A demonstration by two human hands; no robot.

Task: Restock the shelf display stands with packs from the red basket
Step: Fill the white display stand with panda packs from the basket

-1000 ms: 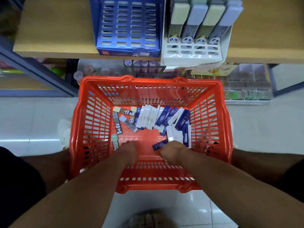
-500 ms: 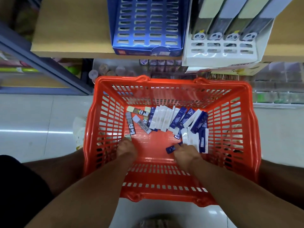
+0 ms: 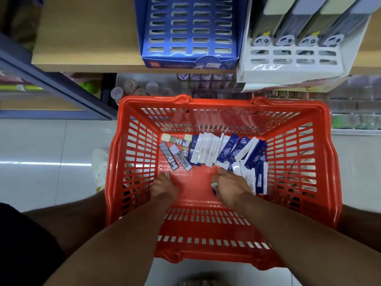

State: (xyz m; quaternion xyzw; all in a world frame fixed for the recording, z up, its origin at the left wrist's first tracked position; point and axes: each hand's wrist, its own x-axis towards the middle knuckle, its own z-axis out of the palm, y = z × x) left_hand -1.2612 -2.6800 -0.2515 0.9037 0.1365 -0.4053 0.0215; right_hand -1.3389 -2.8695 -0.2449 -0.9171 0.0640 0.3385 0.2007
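Packs (image 3: pixel 216 150) are still filling our red basket (image 3: pixel 327 162); blue stand (image 3: pixel 191 27) is sitting empty, hands (image 3: pixel 231 186) gripping packs.

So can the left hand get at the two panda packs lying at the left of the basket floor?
Probably yes. The left hand is already down inside the red basket, just below the panda packs, with only bare basket floor between them.

Fingers of the left hand (image 3: pixel 164 189) hidden beneath its back; grasp undeterminable. Right hand (image 3: pixel 232 187) covers a pack (image 3: pixel 214 185) (one pale corner visible). White display stand (image 3: pixel 288 65) cut off at top edge.
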